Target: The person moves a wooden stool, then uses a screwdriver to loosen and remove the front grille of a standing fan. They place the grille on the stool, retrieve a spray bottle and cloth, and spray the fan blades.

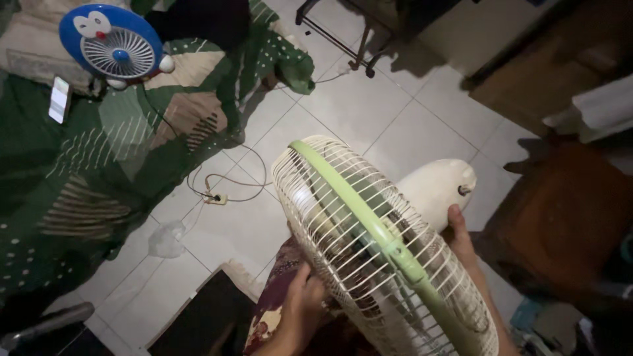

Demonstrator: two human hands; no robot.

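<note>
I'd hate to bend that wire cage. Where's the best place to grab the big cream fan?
Probably the solid parts: the green rim around the fan and the rounded motor housing behind, one hand from each side. The thin wires would likely flex. The right hand already rests by the housing.

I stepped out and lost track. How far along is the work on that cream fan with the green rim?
Little looks done: the cream wire-grille fan is in one piece, its green rim band around both grille halves. In hand: the left hand is on the front grille and the right hand behind the cream motor housing. Whatever opening the grille involves looks not yet begun.
</note>
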